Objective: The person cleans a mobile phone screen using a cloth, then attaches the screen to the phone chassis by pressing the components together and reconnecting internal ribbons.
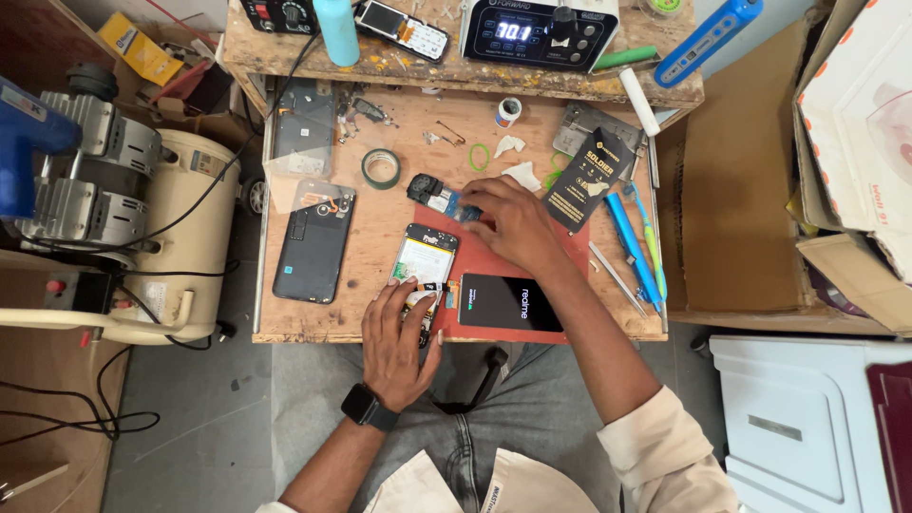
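Opened phone body (425, 258) lies mid-bench; my left hand (397, 337) rests flat at its near end, fingers spread and touching it. Just right sits the black screen panel (510, 303). Farther off, my right hand (513, 223) pinches a small circuit board (439, 198)

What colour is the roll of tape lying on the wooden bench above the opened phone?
Green roll of tape, clearest in the head view.

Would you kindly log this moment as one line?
left hand: on open phone | right hand: on small board | screen: beside phone
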